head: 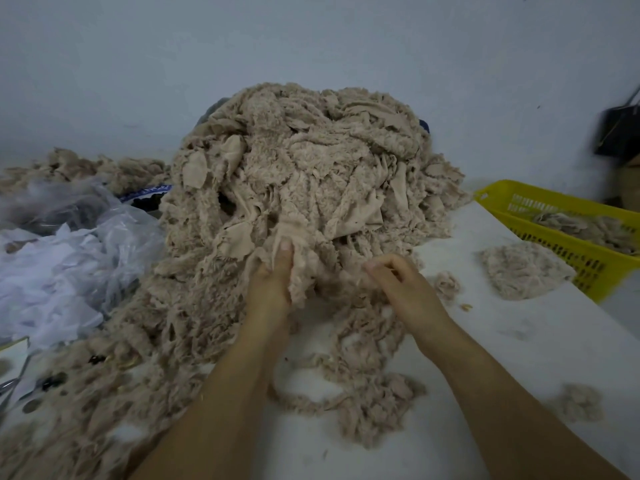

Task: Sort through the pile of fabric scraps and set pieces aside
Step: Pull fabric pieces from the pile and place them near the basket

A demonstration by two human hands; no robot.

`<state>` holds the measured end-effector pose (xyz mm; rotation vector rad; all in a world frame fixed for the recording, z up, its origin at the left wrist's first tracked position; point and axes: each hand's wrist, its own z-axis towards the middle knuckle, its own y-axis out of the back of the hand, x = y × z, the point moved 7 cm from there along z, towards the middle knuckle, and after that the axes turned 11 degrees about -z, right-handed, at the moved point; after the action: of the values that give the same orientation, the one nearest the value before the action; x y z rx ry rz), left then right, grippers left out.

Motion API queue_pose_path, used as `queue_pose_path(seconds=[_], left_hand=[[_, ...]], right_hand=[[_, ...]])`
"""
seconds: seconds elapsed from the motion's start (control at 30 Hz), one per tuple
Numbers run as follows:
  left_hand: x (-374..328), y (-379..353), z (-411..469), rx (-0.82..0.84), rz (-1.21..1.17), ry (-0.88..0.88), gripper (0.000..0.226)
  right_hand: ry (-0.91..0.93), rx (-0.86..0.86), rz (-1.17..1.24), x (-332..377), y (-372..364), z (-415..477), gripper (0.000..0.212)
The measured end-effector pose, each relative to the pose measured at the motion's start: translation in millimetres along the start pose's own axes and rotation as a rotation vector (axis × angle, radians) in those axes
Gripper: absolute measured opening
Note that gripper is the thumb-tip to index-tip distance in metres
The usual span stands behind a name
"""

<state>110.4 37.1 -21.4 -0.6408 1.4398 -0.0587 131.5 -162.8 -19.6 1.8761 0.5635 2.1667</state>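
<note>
A tall pile of beige fluffy fabric scraps [304, 168] fills the middle of the white table [502, 341]. At the pile's front foot my left hand [272, 282] grips a fold of beige scrap, its thumb pressed on top. Just to its right, my right hand [398, 282] has its fingers curled and pinches the edge of the same mass of scrap. Stringy offcuts [363, 386] trail from the pile toward me between my forearms. A small flat heap of scraps [523, 271] lies apart on the table to the right.
A yellow perforated basket [581, 247] holding some scraps sits at the right table edge. Crumpled clear plastic bags and white paper [59, 258] lie left. Scissors [10, 386] and coins rest at the front left. A black bag [620, 133] hangs on the wall.
</note>
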Motion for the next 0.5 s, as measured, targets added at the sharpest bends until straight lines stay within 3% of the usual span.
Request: queue_pose_path(seconds=[0.03, 0.07, 0.23, 0.3, 0.33, 0.43, 0.5], left_hand=[[0.8, -7.6, -4.8, 0.068, 0.081, 0.004, 0.025], [0.8, -16.2, -10.8, 0.148, 0.16, 0.0, 0.022], [11.9, -35.8, -22.5, 0.348, 0.379, -0.011, 0.051], [17.0, -39.6, -25.0, 0.402, 0.426, 0.01, 0.054], [20.5, -39.8, -24.4, 0.416, 0.422, 0.022, 0.054], [23.3, -42.6, -25.7, 0.451, 0.305, 0.107, 0.055], [24.0, -47.0, -29.3, 0.504, 0.245, 0.146, 0.051]], right_hand=[[0.009, -0.015, -0.027, 0.9, -0.5, 0.4, 0.028], [0.023, -0.027, -0.035, 3.7, -1.1, -0.6, 0.031], [0.091, 0.004, 0.047, 11.9, -11.1, -8.5, 0.047], [0.133, -0.048, 0.014, 14.6, -9.4, -7.7, 0.035], [0.14, -0.104, -0.031, 15.5, -6.0, -6.9, 0.034], [0.064, -0.26, -0.063, 8.6, 6.0, -3.1, 0.062], [0.0, -0.297, 0.024, -0.6, 12.4, 0.3, 0.06]])
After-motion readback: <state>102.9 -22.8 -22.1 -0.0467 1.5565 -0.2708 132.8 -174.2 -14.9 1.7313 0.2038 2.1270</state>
